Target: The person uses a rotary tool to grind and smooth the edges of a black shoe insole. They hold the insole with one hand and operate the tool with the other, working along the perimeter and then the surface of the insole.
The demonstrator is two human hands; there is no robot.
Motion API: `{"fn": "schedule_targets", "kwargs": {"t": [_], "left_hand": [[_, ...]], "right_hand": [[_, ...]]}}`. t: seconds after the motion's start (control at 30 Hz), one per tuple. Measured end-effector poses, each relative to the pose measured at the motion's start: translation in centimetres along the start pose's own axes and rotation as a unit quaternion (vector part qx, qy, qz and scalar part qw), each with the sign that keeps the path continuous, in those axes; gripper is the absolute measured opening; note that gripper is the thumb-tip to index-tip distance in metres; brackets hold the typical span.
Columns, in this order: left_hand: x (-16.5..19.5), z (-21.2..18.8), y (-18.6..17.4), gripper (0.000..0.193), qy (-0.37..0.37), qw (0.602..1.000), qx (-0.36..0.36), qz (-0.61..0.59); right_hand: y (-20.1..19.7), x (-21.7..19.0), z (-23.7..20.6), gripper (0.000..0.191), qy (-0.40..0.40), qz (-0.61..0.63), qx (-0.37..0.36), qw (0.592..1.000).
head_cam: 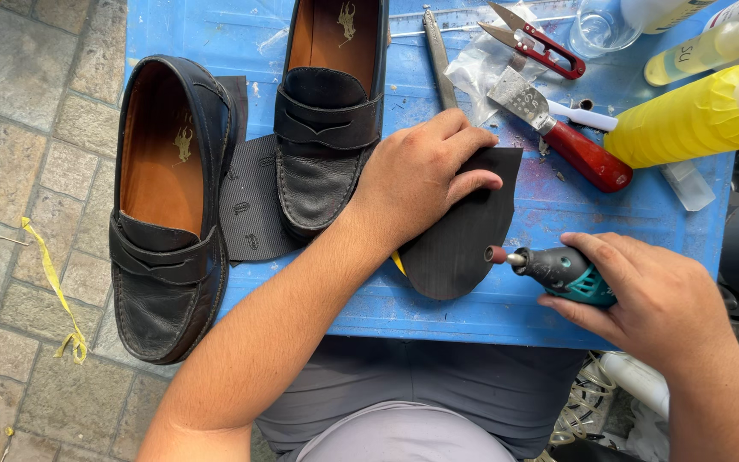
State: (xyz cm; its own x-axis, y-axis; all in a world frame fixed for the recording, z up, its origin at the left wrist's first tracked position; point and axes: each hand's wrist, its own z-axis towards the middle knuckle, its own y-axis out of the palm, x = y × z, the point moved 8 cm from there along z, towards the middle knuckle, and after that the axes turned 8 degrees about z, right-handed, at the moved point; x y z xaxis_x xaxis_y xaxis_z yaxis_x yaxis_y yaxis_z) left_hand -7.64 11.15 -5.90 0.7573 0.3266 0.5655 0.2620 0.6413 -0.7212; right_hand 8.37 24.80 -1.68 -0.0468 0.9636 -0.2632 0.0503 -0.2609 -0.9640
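Left hand (pixel 421 175) pressed flat, fingers together, on black rubber sole sheet (pixel 464 235) at near edge of blue table (pixel 438 312); right hand (pixel 656 299) wrapped around teal rotary tool (pixel 562 272), tip beside the sheet; yellow bottle (pixel 686 120) at right, two black loafers (pixel 173 205) at left, stone-paved floor (pixel 36 171) around.

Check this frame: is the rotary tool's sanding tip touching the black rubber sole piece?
No: the sanding tip of the rotary tool in the right hand sits just off the rubber sole piece, at its edge.
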Motion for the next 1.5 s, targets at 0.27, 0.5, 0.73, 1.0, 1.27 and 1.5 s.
{"fn": "schedule_targets", "kwargs": {"t": [0.27,0.5,0.73,1.0,1.27,1.5], "left_hand": [[-0.1,0.3,0.4,0.032,0.000,1.000,0.018,-0.003],[-0.1,-0.1,0.4,0.033,-0.008,1.000,0.024,-0.008],[0.2,-0.2,0.2,0.032,-0.005,1.000,0.029,-0.006],[0.5,0.0,0.3,0.033,-0.010,1.000,0.020,-0.002],[0.5,-0.3,0.2,0.033,-0.001,0.999,0.033,0.002],[0.7,-0.2,0.2,0.032,0.003,0.999,0.037,0.011]], "right_hand": [[-0.4,-0.7,2.8,0.067,-0.029,-0.067,-0.052,0.996],[0.2,-1.5,4.0,0.061,-0.042,-0.128,-0.090,0.987],[0.4,-2.2,2.7,0.060,-0.046,-0.116,-0.113,0.986],[0.0,-2.9,0.7,0.058,-0.080,-0.046,-0.117,0.989],[-0.5,-1.5,2.7,0.060,-0.019,-0.154,-0.088,0.984],[-0.3,-2.5,1.6,0.059,-0.047,-0.121,-0.105,0.986]]}}
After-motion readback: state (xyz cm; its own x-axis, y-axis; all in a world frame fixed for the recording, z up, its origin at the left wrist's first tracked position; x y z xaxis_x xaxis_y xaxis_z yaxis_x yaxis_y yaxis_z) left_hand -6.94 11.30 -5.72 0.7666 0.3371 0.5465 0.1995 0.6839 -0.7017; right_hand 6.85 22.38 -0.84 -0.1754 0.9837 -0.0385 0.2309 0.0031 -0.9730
